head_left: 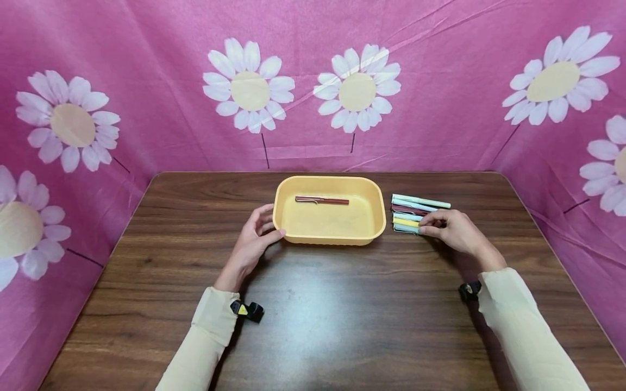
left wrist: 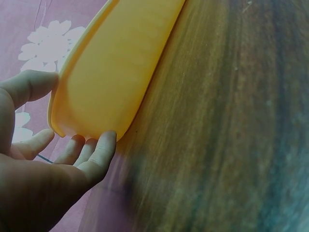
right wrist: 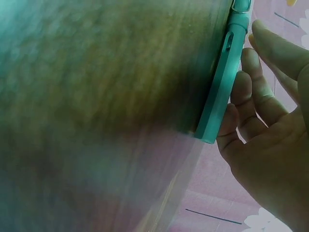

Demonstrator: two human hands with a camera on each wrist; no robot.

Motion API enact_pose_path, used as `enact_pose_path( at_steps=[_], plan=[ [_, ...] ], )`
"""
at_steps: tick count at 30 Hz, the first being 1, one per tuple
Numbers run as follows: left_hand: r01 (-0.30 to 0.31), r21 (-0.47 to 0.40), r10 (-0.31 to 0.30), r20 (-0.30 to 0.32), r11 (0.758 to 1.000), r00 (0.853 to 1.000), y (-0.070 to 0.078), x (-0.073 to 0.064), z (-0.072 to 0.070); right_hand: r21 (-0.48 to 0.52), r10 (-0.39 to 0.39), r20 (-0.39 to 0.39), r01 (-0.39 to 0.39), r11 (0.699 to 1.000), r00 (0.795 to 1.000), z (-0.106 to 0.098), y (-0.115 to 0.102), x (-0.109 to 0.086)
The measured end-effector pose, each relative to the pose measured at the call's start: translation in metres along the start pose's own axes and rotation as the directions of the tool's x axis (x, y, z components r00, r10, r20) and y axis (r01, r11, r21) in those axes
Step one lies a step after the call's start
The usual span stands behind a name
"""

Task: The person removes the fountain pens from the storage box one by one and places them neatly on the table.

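Note:
In the head view a yellow plastic tray point(head_left: 330, 240) stands near the table's back edge. My left hand point(head_left: 251, 239) holds its left end, thumb at the near rim and fingers along the outer wall point(left wrist: 106, 63). A dark red pen point(head_left: 323, 200) with a metal clip lies inside. To the tray's right, several pens lie in a row, among them a yellow pen point(head_left: 406, 222) and a teal pen point(right wrist: 219, 92). My right hand point(head_left: 452, 231) is over their right ends. Its bent fingers lie right at the teal pen, and the thumb point(right wrist: 275, 46) shows beside the cap end.
The brown wooden table point(head_left: 318, 315) reaches toward me. Behind it and on both sides hangs a pink cloth point(head_left: 303, 32) with white daisies. A black strap device point(head_left: 248, 310) is on the left wrist, another point(head_left: 469, 291) on the right.

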State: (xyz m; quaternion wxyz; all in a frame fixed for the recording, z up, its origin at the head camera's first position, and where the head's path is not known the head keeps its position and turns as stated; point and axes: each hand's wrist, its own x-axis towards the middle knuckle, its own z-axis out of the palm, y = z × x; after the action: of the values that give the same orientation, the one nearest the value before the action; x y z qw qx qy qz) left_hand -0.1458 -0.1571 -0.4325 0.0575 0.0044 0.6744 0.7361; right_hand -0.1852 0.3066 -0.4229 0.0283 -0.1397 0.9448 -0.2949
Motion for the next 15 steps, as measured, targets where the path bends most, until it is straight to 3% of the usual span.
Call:
enact_pose_path(
  at_steps=[7, 15],
  plan=[
    [-0.005, 0.002, 0.005, 0.004, 1.0, 1.0, 0.0, -0.001, -0.002, 0.012, -0.022, -0.048, 0.022, 1.0, 0.999, -0.002, -0.006, 0.004],
    [0.0, 0.008, 0.0, 0.003, 1.0, 1.0, 0.0, -0.001, -0.001, 0.127, -0.055, -0.088, 0.066, 0.99, 0.995, 0.002, -0.031, 0.005]
  ],
)
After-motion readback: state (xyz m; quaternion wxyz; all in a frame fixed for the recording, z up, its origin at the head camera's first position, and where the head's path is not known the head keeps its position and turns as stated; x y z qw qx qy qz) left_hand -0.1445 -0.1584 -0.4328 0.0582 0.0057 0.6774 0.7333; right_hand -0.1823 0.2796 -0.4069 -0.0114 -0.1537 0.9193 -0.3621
